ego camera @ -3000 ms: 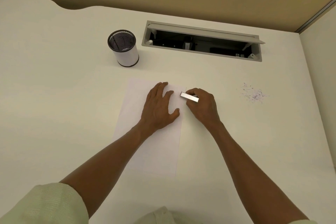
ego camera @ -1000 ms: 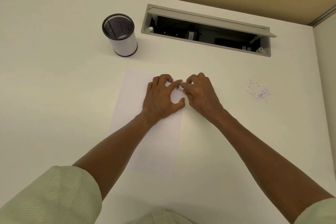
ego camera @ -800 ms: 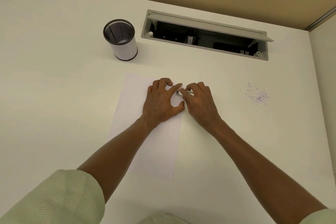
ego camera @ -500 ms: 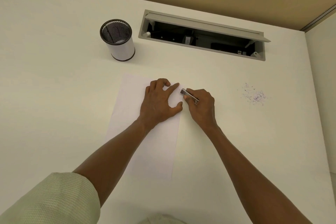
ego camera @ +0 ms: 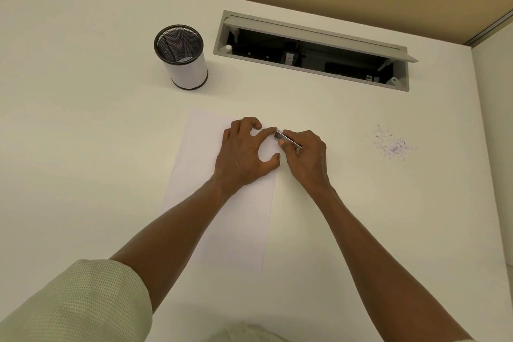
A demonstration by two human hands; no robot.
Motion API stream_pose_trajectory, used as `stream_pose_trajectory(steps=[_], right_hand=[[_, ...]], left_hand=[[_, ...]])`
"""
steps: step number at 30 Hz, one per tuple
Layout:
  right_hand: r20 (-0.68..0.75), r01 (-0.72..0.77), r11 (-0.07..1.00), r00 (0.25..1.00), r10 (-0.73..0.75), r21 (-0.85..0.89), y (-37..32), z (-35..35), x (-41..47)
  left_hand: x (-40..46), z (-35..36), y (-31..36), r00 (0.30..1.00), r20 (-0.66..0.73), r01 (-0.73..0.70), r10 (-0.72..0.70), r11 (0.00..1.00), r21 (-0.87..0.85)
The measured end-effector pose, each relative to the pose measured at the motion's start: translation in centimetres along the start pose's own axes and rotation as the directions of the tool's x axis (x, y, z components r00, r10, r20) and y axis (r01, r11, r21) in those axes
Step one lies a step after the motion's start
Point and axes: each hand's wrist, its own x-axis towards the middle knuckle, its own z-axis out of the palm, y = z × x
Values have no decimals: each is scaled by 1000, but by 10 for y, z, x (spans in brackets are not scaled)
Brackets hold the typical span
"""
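A white sheet of paper lies on the cream desk. My left hand rests on the paper's upper right part, forefinger and thumb spread along its right edge, the other fingers curled. My right hand grips a small silver metal bar, possibly a block eraser or sharpener, right at that edge. The bar's left end touches my left forefinger tip. What is under the bar is hidden.
A black mesh pen cup with a white wrap stands at the back left. An open grey cable hatch is sunk into the desk behind the hands. A small patch of purplish crumbs lies to the right.
Over three seconds my left fingers went from flat to curled with forefinger stretched out. The silver bar in my right hand shifted slightly back and forth at the paper's edge.
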Motion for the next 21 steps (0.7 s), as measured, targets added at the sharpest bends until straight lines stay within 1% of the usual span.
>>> stream_pose_trajectory(steps=[5, 14, 16, 18, 21], right_hand=[[-19, 14, 1000, 1000, -14, -15, 1, 2, 0], [11, -3, 999, 1000, 3, -46, 7, 8, 2], [13, 54, 995, 998, -54, -80, 4, 7, 1], [15, 154, 974, 988, -153, -165, 2, 5, 0], [46, 289, 899, 956, -291, -330, 0, 2, 3]], left_hand=[[0, -1, 1, 1000, 6, 2, -2, 1000, -3], [0, 0, 0, 1000, -6, -1, 1, 1000, -6], [0, 0, 0, 1000, -14, -1, 1, 1000, -5], [0, 0, 1, 1000, -19, -3, 3, 1000, -2], [0, -1, 1, 1000, -10, 2, -2, 1000, 4]])
